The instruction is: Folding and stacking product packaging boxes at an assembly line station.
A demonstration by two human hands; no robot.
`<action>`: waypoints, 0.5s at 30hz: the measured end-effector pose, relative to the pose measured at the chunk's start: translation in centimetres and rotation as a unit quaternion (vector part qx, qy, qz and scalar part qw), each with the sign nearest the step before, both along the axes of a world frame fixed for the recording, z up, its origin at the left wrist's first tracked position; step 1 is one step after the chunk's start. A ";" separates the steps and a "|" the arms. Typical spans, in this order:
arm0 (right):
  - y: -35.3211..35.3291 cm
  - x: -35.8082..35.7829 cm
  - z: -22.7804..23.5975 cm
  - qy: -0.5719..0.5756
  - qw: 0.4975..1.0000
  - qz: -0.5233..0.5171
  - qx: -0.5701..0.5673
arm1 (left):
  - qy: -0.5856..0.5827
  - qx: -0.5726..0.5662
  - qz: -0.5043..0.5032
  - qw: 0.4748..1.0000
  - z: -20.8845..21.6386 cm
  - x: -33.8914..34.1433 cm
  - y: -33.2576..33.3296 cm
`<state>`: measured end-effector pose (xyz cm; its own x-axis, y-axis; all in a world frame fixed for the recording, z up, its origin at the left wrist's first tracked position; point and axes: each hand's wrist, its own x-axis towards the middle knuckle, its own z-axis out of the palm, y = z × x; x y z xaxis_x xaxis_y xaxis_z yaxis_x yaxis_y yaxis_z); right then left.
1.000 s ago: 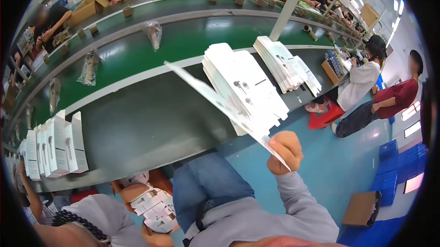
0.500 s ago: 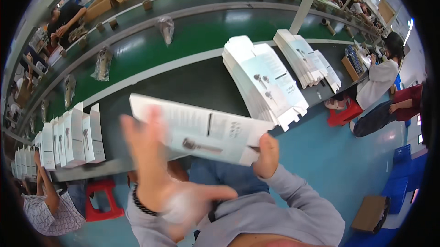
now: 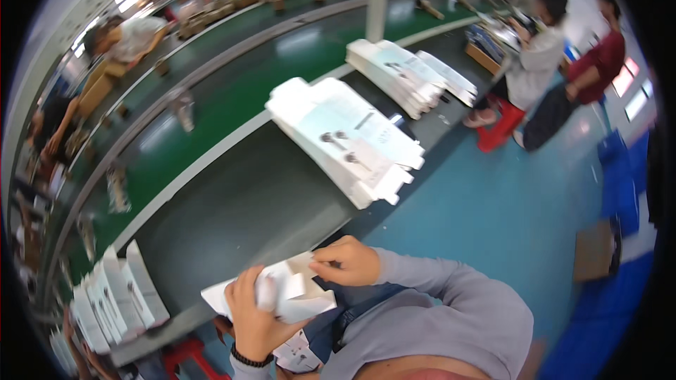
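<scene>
A white folding carton (image 3: 310, 294) is held low in front of me, its end flaps standing out toward the right. My left hand (image 3: 252, 313) is closed around its body, thumb across the near face. My right hand (image 3: 351, 262) has its fingers curled at the upper flap of the open end, pinching it. Under my left wrist shows a printed white surface (image 3: 299, 353); whether it belongs to this carton I cannot tell. Beyond my right hand a stack of flat printed cartons (image 3: 352, 147) lies on the dark bench (image 3: 232, 190).
Further right are a second stack of flat cartons (image 3: 398, 77) and a brown box (image 3: 486, 52). Upright cartons (image 3: 116, 299) line the bench at left. Bagged parts (image 3: 118, 190) lie on the green conveyor (image 3: 236, 91). Several people work around; a red stool (image 3: 501, 125) stands at right.
The carton, flat and wide before, is now turned end-on and lower, with flaps spread. My left hand has closed on it, and the view has swung to the right.
</scene>
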<state>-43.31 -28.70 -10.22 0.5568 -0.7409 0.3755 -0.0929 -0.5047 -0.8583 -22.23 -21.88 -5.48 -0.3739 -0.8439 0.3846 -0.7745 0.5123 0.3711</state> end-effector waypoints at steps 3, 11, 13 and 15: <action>0.2 -0.7 0.4 0.045 0.998 0.007 0.036 | 0.196 0.031 0.079 0.977 -2.0 0.8 0.9; 5.5 4.1 -4.1 -0.095 0.971 -0.068 0.209 | 0.551 0.013 0.253 0.795 -4.2 -4.1 1.6; 4.8 3.8 -4.4 -0.076 0.975 -0.065 0.199 | 0.571 0.051 0.256 0.778 -4.7 -4.0 1.9; 4.2 3.1 -3.7 -0.007 0.976 -0.036 0.217 | 0.592 0.137 0.246 0.756 -4.8 -3.3 2.4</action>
<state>-40.26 -24.49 -13.87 0.4950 -0.8685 0.0254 -0.1021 -0.0872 -0.9909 -25.56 -19.48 -10.28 0.4793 -0.8776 -0.0096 0.1108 0.0496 0.9926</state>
